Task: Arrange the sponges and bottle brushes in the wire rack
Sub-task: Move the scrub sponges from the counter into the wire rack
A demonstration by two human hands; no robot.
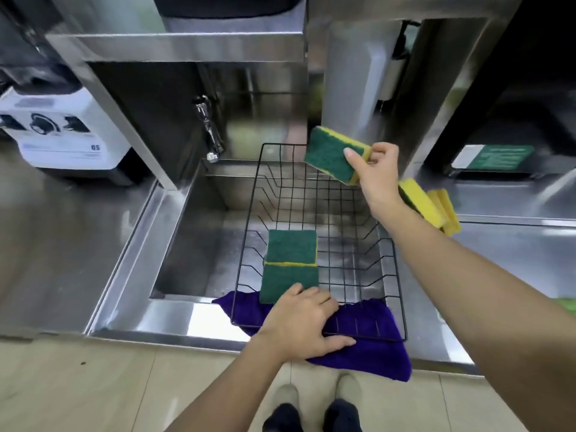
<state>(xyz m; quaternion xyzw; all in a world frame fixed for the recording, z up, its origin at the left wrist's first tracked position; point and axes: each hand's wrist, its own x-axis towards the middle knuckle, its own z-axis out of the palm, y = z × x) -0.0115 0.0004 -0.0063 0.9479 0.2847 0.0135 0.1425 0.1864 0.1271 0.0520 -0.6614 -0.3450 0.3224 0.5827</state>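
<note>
Over the steel sink [187,244], right hand [378,176] pinches a sponge [335,154] above the wire rack [396,260]; left hand [299,322] rests spread on its near edge.

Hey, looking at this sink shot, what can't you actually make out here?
Head view only:
- Bottle brushes: none visible anywhere.
- Yellow sponges on the counter: partly behind the right forearm, so their count is unclear.
- Purple cloth: partly covered by the wire rack and left hand.
- Green sign and white machine labels: too blurred to read.
- Green object at the right edge: cut off.
</note>
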